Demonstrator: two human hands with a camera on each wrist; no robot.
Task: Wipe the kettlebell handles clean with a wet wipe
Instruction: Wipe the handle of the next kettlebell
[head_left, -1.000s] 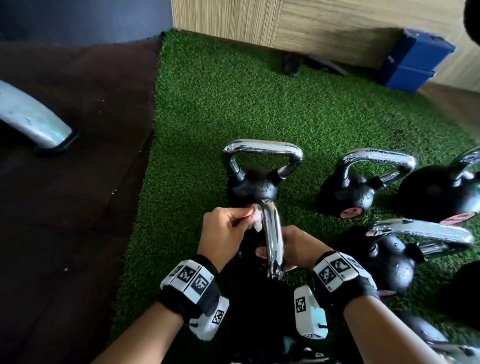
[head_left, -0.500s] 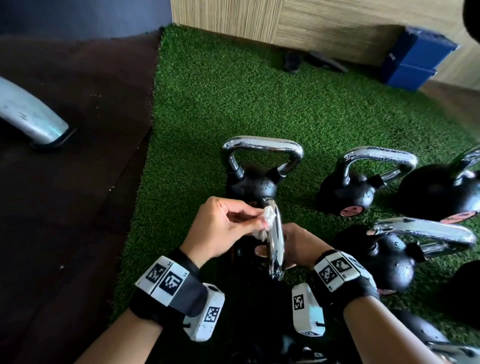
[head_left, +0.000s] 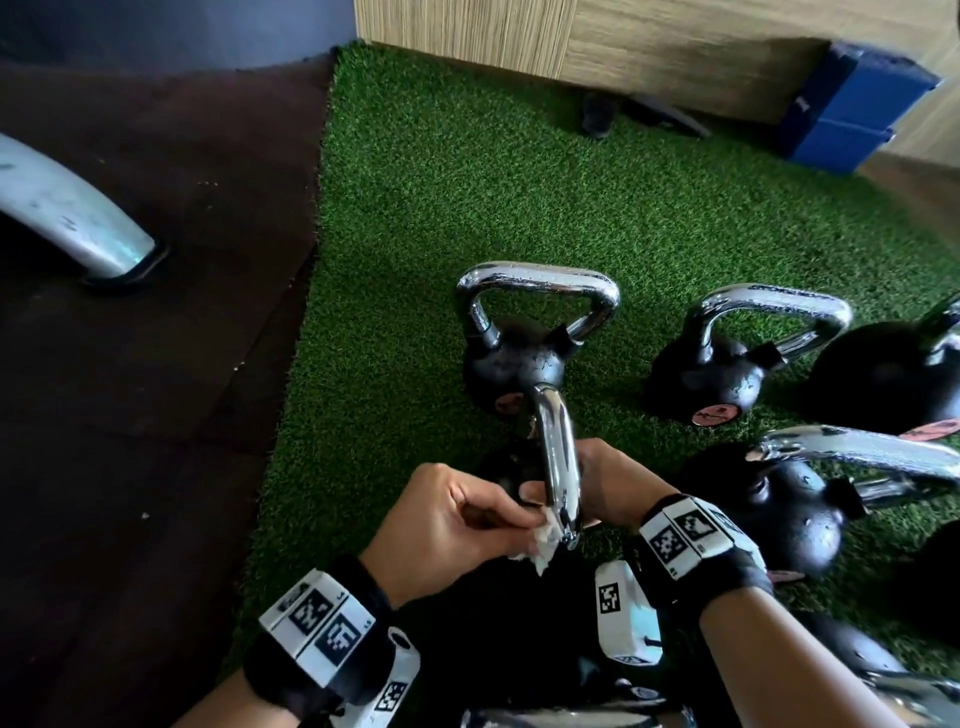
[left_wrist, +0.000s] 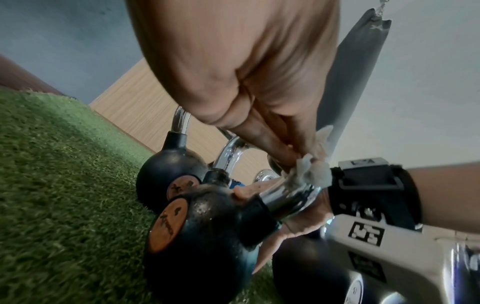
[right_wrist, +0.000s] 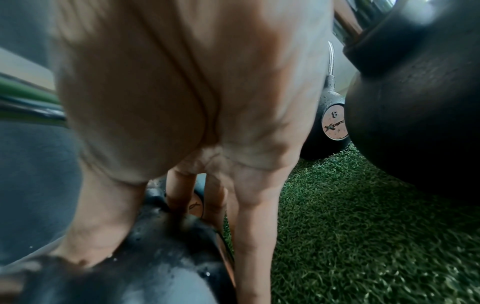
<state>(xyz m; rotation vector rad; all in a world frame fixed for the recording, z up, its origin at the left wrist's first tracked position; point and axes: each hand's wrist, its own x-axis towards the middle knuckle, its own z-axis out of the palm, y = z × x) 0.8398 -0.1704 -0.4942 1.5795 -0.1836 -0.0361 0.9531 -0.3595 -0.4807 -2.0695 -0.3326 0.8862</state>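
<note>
Green turf (head_left: 467, 171) is carrying several kettlebells; the left hand (head_left: 447, 525), pinching the wet wipe (head_left: 537, 540), is sliding it from the far end toward the near end of the chrome handle (head_left: 558, 457), finishing this pass, while the right hand (head_left: 613, 483) is steadying the near kettlebell (left_wrist: 207, 236), its fingers spread against the black body

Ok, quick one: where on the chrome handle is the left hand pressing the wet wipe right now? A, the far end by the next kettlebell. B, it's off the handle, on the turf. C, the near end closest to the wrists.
C: the left hand pinches the wet wipe against the near end of the chrome handle.
</note>
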